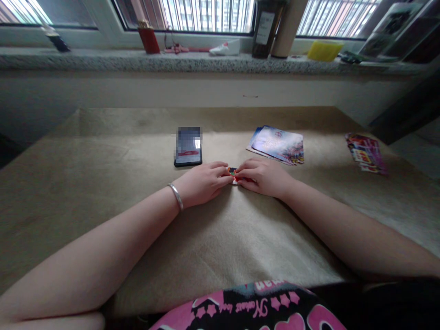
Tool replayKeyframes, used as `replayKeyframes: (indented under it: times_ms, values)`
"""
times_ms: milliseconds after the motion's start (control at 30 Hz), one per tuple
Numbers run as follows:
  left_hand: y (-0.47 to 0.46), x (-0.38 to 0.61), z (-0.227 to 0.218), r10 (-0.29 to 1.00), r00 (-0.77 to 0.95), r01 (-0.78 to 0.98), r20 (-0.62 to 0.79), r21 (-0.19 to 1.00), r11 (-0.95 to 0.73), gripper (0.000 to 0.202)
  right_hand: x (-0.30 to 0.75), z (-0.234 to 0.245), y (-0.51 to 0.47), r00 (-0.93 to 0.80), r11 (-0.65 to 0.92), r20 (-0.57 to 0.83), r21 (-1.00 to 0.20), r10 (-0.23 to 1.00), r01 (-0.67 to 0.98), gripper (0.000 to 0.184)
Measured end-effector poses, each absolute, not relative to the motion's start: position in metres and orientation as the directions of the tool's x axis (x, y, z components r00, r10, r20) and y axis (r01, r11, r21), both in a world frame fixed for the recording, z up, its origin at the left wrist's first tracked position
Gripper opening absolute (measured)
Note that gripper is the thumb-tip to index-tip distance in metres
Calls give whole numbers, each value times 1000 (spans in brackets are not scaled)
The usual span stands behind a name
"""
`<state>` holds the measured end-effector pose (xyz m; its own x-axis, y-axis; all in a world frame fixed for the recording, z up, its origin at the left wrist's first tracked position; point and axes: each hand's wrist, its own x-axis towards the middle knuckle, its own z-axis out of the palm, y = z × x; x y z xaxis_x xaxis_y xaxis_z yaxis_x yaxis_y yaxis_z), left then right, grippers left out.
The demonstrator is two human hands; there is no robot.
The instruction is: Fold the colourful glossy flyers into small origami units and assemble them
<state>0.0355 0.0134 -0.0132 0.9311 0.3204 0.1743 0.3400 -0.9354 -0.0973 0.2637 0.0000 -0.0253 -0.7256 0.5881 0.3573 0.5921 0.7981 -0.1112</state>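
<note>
Between my two hands, low on the table, is a small flat piece (233,171) printed in red, green, black and white, like folded paper or card. Most of it is covered by fingers, so its exact kind is unclear. My left hand (205,182), with a silver bangle at the wrist, presses its fingers together on the left side of the piece. From the right, my right hand (265,177) has its fingertips closed on the other side. Just beyond my left hand lies a phone (188,156) with its screen lit.
Brown paper covers the table (120,192). Printed picture sheets (280,142) lie beyond my right hand, and several colourful strips (366,153) are at the far right. A granite sill (192,63) holds a red container (149,40), a dark bottle (267,32) and a yellow item (325,51).
</note>
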Motion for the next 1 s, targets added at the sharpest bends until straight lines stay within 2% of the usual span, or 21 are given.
replayKeyframes:
  times_ms: [100, 333, 567, 733, 900, 1000]
  values:
    - [13, 36, -14, 331, 935, 343, 130, -81, -936, 29, 262, -24, -2, -718, 784, 354, -81, 599, 615, 23]
    - [17, 30, -21, 318, 925, 316, 209, 46, -948, 36, 268, -28, 4, -690, 770, 346, -220, 636, 599, 19]
    - [19, 27, -19, 342, 923, 319, 176, 150, -936, 41, 269, -28, 4, -689, 762, 325, -236, 647, 603, 19]
    - [20, 24, -17, 340, 923, 297, 182, 227, -927, 36, 270, -30, 5, -672, 740, 311, -262, 672, 619, 16]
    - [20, 26, -19, 419, 879, 342, 228, 312, -887, 31, 272, -31, 7, -669, 740, 316, -313, 673, 596, 14]
    - [21, 28, -23, 482, 839, 409, 253, 292, -864, 27, 272, -30, 7, -679, 753, 327, -335, 657, 567, 13]
